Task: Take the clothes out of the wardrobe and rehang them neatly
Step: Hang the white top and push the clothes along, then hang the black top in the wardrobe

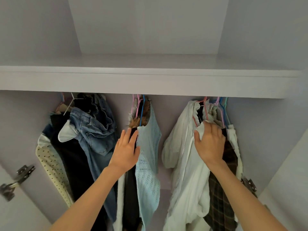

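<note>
Clothes hang bunched in three clumps under the shelf [150, 80]. The left hand [126, 147] lies spread on the pale blue knit top [148, 147] at centre; the right hand [210, 144] presses flat on the white garment [183, 155], right.

jeans [93, 129] hanging left, knit top [148, 147] middle, dress [183, 155] right, all under shelf [150, 80]

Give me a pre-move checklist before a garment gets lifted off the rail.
1. Left hand on a garment: ok, flat against the light blue knit top, no grip.
2. Right hand on a garment: ok, resting on the white garment; grip cannot tell.
3. Hanger hooks visible: not ok, shelf hides the rail.
4. Neighbours clear: not ok, plaid garment pressed alongside.
5. Jeans neatly hung: not ok, bunched.
</note>
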Demonstrator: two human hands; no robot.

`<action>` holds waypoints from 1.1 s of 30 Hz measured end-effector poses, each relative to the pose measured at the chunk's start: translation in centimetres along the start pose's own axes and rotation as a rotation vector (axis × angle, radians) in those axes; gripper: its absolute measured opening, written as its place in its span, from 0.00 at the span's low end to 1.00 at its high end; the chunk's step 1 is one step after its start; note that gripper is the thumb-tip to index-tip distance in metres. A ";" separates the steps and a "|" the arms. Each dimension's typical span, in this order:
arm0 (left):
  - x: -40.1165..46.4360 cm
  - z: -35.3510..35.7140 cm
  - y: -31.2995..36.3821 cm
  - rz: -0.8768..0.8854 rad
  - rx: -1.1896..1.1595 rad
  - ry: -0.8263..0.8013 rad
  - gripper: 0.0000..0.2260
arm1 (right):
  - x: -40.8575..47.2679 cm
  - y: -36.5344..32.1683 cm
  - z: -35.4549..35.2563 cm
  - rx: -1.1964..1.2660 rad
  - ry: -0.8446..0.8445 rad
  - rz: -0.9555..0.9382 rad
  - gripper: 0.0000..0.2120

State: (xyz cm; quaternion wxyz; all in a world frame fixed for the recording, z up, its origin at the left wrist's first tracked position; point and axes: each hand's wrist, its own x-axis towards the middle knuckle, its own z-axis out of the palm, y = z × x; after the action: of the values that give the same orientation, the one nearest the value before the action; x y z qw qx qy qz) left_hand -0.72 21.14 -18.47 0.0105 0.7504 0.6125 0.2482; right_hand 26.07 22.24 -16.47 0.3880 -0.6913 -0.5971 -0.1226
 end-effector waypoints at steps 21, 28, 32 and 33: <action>-40.9 -9.3 -7.2 -0.818 0.129 0.290 0.31 | -30.5 -21.7 -1.1 0.513 -0.916 -0.913 0.42; -60.3 -10.1 1.3 -1.274 0.138 0.433 0.24 | -45.1 -25.5 -8.6 0.626 -1.154 -1.280 0.34; -69.3 -13.2 6.2 -1.541 0.229 0.541 0.24 | -53.9 -29.4 -14.4 0.778 -1.221 -1.499 0.30; -71.2 -13.9 7.4 -1.592 0.275 0.564 0.26 | -55.9 -30.2 -16.0 0.812 -1.229 -1.569 0.29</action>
State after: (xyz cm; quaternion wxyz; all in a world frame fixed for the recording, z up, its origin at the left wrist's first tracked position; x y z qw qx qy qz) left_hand -8.31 -50.54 -29.50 -0.0624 0.0016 0.9614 0.2679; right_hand -11.36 -29.97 -29.36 0.0350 0.1223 -0.9627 0.2386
